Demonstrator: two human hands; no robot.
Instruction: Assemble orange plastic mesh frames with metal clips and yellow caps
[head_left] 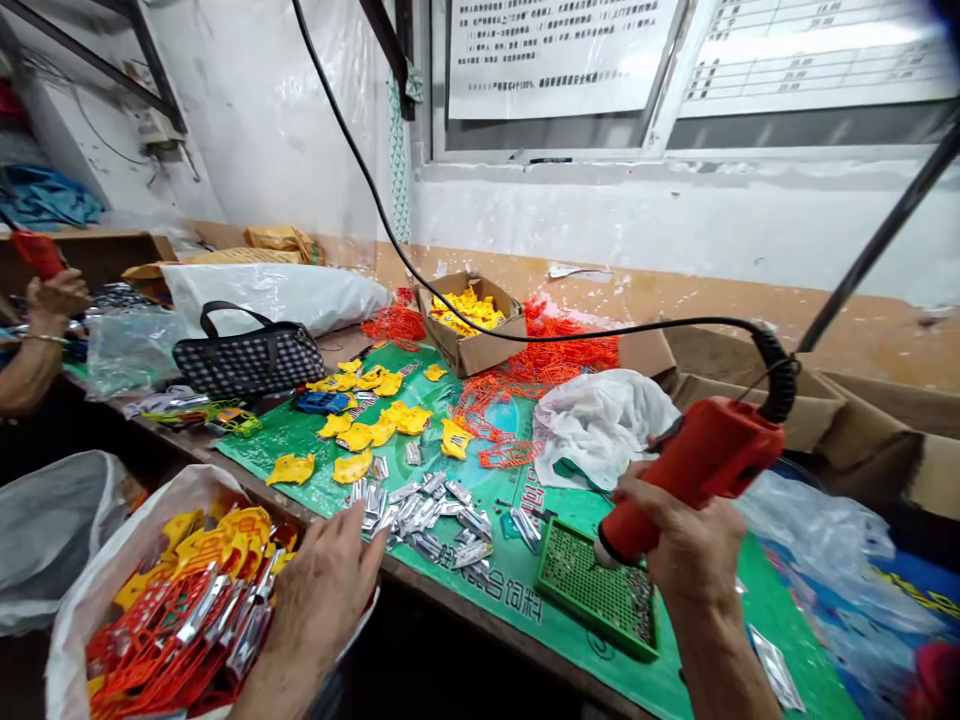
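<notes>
My right hand (686, 545) is wrapped around a red electric screwdriver (694, 470), whose tip points down at a green perforated tray (600, 585) of small screws. My left hand (322, 580) is open, fingers stretched toward a pile of silver plastic parts (420, 515) at the table's near edge; its palm side is hidden. Below that hand is a white sack (71, 620) holding red frames (161, 635) with yellow and silver pieces. Several yellow shell parts (356, 435) lie spread on the green table cover (262, 440).
A cardboard box (491, 350) of yellow parts stands at the back beside heaped orange-red frames (570, 340). A white cloth bag (600, 415) and a checkered bag (251, 355) lie on the table. The screwdriver's black cable (450, 290) arcs overhead. Another person's hand (56, 300) holds a red tool at left.
</notes>
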